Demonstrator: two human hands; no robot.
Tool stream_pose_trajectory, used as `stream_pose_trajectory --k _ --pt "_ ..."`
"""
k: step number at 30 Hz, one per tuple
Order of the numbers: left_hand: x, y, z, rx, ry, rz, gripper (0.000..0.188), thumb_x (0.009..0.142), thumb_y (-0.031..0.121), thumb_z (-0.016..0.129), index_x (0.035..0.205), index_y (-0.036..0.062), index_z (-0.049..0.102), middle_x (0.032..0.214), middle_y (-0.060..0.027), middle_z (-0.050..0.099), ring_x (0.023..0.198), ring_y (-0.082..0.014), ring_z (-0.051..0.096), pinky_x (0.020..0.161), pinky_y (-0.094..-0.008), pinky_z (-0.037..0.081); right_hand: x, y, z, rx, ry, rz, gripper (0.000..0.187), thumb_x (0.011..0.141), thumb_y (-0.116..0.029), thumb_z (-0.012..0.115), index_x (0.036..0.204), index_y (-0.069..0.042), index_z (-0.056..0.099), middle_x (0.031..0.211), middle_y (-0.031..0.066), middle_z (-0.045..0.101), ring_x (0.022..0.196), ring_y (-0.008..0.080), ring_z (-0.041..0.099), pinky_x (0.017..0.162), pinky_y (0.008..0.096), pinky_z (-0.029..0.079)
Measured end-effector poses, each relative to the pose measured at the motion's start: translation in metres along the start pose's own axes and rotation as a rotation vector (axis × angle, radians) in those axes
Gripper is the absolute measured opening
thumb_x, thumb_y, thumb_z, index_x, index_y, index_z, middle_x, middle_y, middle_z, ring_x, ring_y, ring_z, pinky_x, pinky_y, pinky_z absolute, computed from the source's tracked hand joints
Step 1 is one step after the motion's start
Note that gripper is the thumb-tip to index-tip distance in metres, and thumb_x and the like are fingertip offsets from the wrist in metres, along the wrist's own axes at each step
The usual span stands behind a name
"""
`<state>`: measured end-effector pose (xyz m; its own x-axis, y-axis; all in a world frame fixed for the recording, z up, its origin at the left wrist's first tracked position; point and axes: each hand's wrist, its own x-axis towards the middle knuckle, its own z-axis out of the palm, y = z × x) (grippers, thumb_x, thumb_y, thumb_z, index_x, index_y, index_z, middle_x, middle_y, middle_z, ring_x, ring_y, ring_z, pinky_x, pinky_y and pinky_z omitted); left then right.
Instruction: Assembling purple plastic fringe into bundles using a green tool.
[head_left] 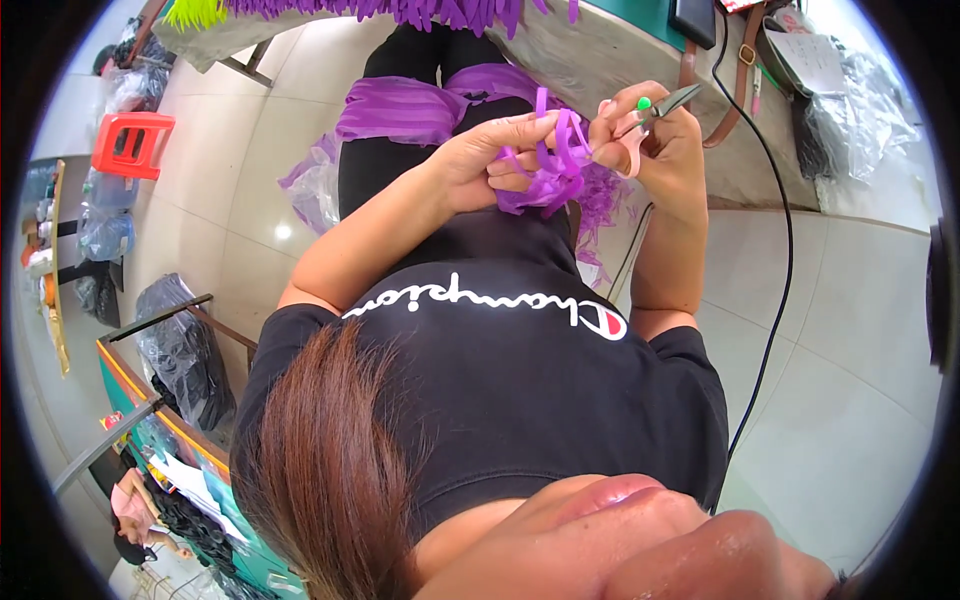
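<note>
My left hand (500, 165) is closed around a tangle of bright purple elastic-looking strips (560, 170), which loop and dangle between my two hands over my lap. In my right hand (655, 140) is a pair of small scissors (664, 106) with a pink handle and dark blades pointing away to the right. A small green dot sits at their pivot. The fingertips of the right hand also touch the strips; whether they pinch them I cannot tell. Across my thighs lies a flat bundle of purple strips (400, 110). More loose purple pieces (605, 200) rest beside my right leg.
Rows of purple strips (400, 10) and lime green ones (195, 12) hang off the table ahead. A black cable (788, 220) runs down the right side. At left are a red plastic stool (132, 145), wrapped bags (180, 340) and another person (135, 510).
</note>
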<state>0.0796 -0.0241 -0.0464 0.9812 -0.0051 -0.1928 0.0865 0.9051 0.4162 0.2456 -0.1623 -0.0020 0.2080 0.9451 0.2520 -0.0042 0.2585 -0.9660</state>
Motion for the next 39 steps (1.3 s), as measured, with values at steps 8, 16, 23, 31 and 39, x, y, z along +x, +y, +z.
stream_pose_trajectory --k 8,16,23,31,39 --pt "0.004 -0.005 -0.005 -0.239 -0.054 -0.256 0.032 0.092 0.031 0.061 0.106 0.0028 0.057 0.074 -0.0015 0.057 0.040 -0.0018 0.036 0.033 -0.0155 0.025 -0.005 0.000 0.013 0.079 -0.042 -0.072 0.045 0.069 -0.018 0.084 0.095 -0.002 0.052 0.074 0.0079 0.061 0.067 0.0122 0.056 0.059 0.0240 0.043" --pt "-0.002 -0.004 0.007 0.061 0.036 0.013 0.018 0.091 0.010 0.061 0.108 0.0065 0.060 0.074 0.0027 0.056 0.045 0.0005 0.037 0.036 -0.0150 0.025 -0.021 0.002 0.006 0.103 0.064 -0.184 0.041 0.070 -0.015 0.084 0.093 -0.002 0.052 0.073 0.0065 0.060 0.064 0.0122 0.054 0.057 0.0242 0.041" --pt "-0.008 -0.007 0.026 0.487 0.253 0.433 0.021 0.084 0.004 0.069 0.105 0.0080 0.067 0.084 0.0034 0.064 0.049 0.0023 0.039 0.039 -0.0158 0.023 -0.030 -0.002 0.008 -0.356 0.535 0.077 0.024 0.082 0.002 0.064 0.106 0.004 0.060 0.074 0.0026 0.061 0.070 0.0080 0.059 0.063 0.0183 0.045" --pt "-0.009 -0.009 0.027 0.607 0.275 0.515 0.055 0.084 0.006 0.070 0.135 0.0105 0.051 0.080 0.0069 0.059 0.052 0.0025 0.034 0.041 -0.0167 0.021 -0.054 0.011 -0.003 -0.058 -0.105 0.396 0.032 0.074 -0.017 0.073 0.092 0.008 0.064 0.056 -0.0005 0.052 0.047 0.0055 0.048 0.044 0.0195 0.034" --pt "-0.010 -0.009 0.028 0.627 0.267 0.500 0.055 0.085 0.007 0.069 0.136 0.0142 0.051 0.079 0.0076 0.057 0.053 0.0023 0.037 0.041 -0.0164 0.023 -0.056 0.024 -0.004 0.126 -0.162 0.418 0.048 0.072 -0.035 0.072 0.085 0.011 0.062 0.049 0.0039 0.052 0.041 0.0090 0.046 0.047 0.0223 0.038"
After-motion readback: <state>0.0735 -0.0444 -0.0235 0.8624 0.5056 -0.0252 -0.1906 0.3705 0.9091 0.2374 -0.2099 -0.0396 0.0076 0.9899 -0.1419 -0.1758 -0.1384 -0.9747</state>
